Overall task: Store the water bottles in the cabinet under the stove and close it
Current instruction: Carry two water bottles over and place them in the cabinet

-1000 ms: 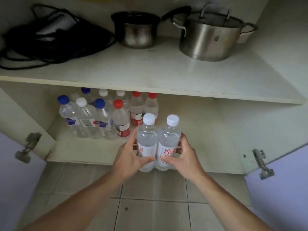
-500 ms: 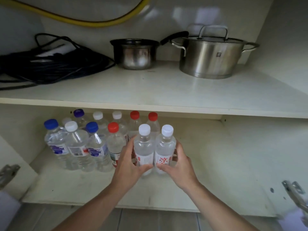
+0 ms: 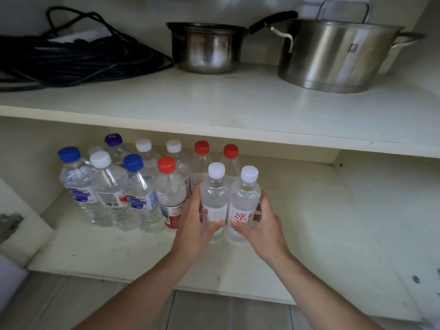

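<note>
Two clear white-capped water bottles stand side by side on the cabinet's bottom shelf (image 3: 100, 248). My left hand (image 3: 194, 225) grips the left bottle (image 3: 214, 198) and my right hand (image 3: 264, 225) grips the right bottle (image 3: 245, 201), which has red characters on its label. Both stand upright just right of a cluster of several stored bottles (image 3: 112, 191) with blue, white and red caps. A red-capped bottle (image 3: 170, 191) stands right beside my left hand.
The upper shelf (image 3: 238, 106) holds a coil of black cable (image 3: 71, 60), a small saucepan (image 3: 207, 48) and a large steel pot (image 3: 333, 53). A door hinge (image 3: 10, 222) shows at the left. The right part of the bottom shelf lies bare. Tiled floor is below.
Both hands have carried the two bottles from the shelf's front edge deeper into the cabinet, up against the stored cluster. The camera has moved closer and lower.
</note>
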